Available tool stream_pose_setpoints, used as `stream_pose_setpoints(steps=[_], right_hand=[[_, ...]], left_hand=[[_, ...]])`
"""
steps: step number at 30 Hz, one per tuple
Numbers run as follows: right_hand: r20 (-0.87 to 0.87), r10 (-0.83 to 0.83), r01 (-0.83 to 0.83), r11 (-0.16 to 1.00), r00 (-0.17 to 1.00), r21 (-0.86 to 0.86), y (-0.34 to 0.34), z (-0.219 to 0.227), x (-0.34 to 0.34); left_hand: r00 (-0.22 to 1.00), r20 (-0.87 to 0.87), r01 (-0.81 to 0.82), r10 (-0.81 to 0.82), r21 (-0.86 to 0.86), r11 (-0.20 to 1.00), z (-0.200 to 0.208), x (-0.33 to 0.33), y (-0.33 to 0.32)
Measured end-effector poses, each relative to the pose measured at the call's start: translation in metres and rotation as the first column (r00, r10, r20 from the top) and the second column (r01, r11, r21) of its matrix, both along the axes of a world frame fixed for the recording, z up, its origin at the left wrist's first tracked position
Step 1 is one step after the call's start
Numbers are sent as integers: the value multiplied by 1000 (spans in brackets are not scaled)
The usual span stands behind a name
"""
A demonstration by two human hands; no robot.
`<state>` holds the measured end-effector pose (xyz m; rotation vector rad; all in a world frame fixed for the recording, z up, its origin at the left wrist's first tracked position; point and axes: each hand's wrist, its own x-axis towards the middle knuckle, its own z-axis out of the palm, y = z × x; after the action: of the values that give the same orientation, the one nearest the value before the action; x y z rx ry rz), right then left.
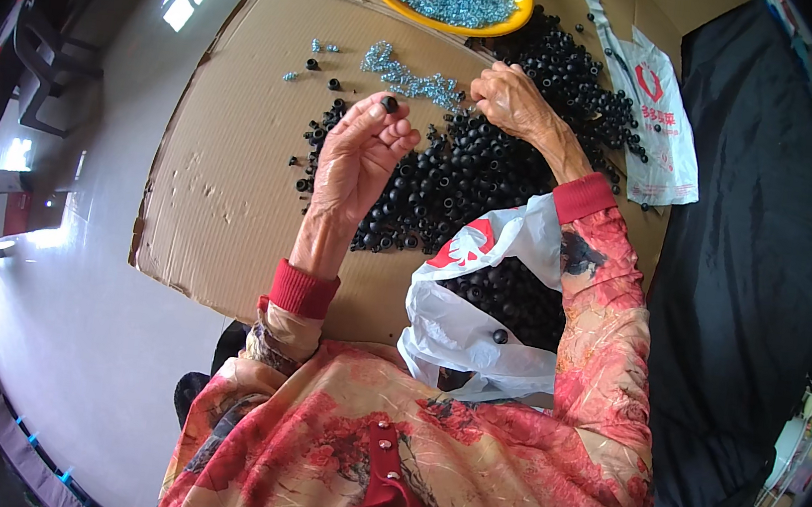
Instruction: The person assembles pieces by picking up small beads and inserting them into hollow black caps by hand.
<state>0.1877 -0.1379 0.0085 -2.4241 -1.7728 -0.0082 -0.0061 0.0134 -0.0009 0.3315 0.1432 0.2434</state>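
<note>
My left hand [361, 156] is raised over the cardboard and pinches a small round black cap [389, 104] between thumb and fingertips. My right hand [515, 102] is closed at the edge of a scattered strip of small shiny blue pieces [410, 82]. What its fingertips hold, if anything, is hidden. Between and below the hands spreads a heap of black caps [455, 174], some showing round openings. In front of me, a white plastic bag [467, 329] with a red print lies open with more black caps inside, next to my right sleeve.
An orange-yellow bowl [521, 16] of blue pieces stands at the far edge of the cardboard sheet [206, 161]. Another white bag [668, 133] lies flat at the right, beside black cloth [744, 272]. A dark chair [46, 72] stands on the grey floor at the left.
</note>
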Motion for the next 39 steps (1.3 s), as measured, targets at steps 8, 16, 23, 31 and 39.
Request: stream_pose_setpoints(steps=[8,16,23,31,39], right_hand=[[-639,83,200,912,765,358,21,83,-62],[-352,272,-43,841,896,540,31,86,-84],[-425,244,-12,878,872,479,30,90,-85],[-720,125,242,891,682,384,31,100,-70],[-388,65,9,982,919,188,23,22,-43]], left_hand=[[985,129,128,-113,-115,985,5,-1,-11],[988,113,118,-107,-92,989,16,-2,-17],[998,50,45,-47,37,998,21,-5,-15],[997,70,-38,34,59,997,19,-5,6],[996,68,-60,58,30,998,10,-4,10]])
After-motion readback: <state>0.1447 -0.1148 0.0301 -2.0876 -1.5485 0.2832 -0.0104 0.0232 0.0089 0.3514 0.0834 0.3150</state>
